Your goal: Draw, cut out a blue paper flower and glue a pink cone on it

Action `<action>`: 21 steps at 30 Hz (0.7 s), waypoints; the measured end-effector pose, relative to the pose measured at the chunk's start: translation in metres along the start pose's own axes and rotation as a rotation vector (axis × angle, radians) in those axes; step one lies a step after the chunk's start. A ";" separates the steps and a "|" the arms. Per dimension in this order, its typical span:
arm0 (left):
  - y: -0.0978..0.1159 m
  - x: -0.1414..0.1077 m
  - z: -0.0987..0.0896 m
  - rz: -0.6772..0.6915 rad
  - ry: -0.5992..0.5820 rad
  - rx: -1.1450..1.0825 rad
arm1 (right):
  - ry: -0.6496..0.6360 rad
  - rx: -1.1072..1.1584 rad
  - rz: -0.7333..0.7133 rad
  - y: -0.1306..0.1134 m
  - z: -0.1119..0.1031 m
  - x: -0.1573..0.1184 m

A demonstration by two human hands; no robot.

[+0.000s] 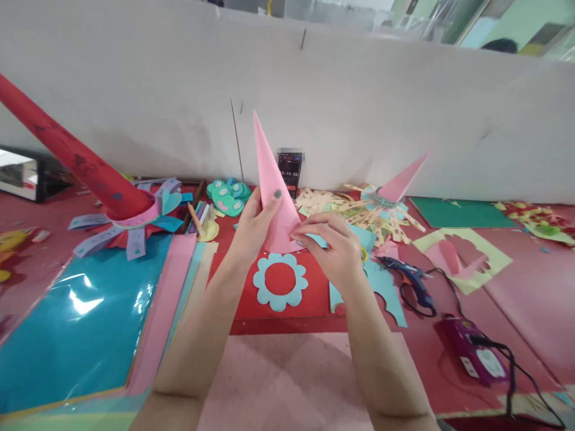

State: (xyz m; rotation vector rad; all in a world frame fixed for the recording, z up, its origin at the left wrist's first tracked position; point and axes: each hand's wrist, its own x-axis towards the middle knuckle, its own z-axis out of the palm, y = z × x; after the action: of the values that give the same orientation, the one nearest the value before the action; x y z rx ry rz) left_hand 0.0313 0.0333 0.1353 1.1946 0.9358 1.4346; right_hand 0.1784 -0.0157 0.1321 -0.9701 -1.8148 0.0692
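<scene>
A pink paper cone stands upright, point up, in the middle of the view. My left hand is wrapped round its left side, the thumb pressed on the front. At the cone's lower right edge the fingers of my right hand are pinched together; they grip the paper's edge there. Just below the cone, a light blue flower-shaped ring with a round hole lies flat on a red sheet.
A tall red cone with paper strips stands left, behind blue sheets. A phone leans on the wall. To the right are a smaller pink cone, a glue gun, cut paper and a purple box with cables.
</scene>
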 end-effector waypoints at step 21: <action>-0.007 0.002 0.001 0.037 0.081 -0.109 | 0.192 -0.127 0.201 0.001 0.024 -0.008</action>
State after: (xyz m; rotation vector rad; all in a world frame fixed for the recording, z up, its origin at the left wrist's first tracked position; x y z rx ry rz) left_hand 0.0339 0.0364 0.1294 1.0854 0.8824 1.5531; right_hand 0.1608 -0.0118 0.1143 -1.2055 -1.5572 -0.0148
